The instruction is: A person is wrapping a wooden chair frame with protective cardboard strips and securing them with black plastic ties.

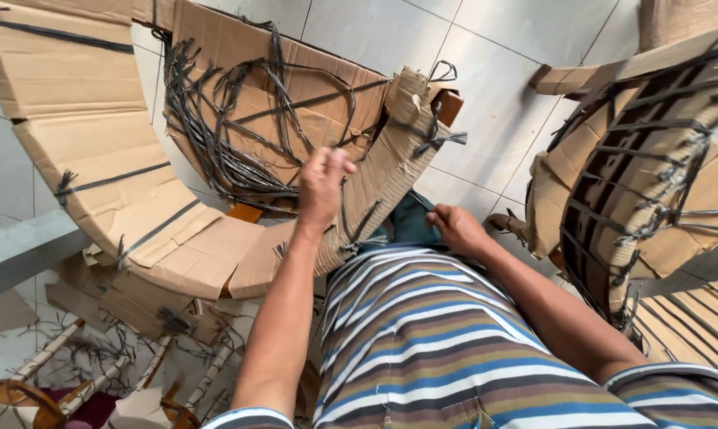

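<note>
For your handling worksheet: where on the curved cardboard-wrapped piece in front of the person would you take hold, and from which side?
Probably the near curved edge of the cardboard-wrapped piece, from the person's side. It is bare there and within reach of the left hand, while loose dark straps tangle across the inside.

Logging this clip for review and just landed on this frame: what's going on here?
A person in a striped shirt is working on a curved piece of furniture wrapped in cardboard and bound with dark straps. The left hand is raised in a loose fist at the cardboard edge and seems to pinch a strap, though the grip is unclear. The right hand rests lower, closed, near the lap. Another wrapped piece stands at the right on the tiled floor.
</note>
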